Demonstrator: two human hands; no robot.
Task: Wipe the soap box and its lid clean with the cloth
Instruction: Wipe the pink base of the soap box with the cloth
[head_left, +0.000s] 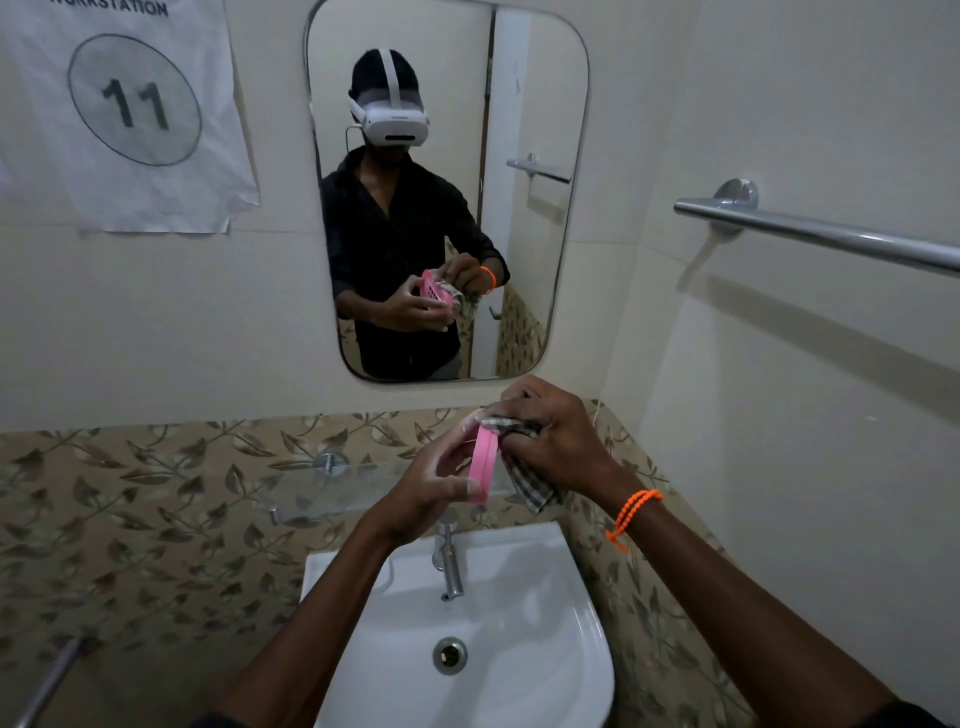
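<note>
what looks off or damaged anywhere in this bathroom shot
Only the paper sign marked 11, on the wall left of the mirror: it is crumpled and its lower right corner is torn and curling. The left hand grips the pink soap box piece while the right hand presses the checked cloth to it above the sink. Nothing spilled.

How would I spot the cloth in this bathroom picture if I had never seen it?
Start at the white sink and look straight up above the tap, where two hands meet below the mirror. The right hand grips the cloth, pressed against a pink soap box piece held by the left hand. It is the only checked grey-and-white fabric, hanging limp.
</note>
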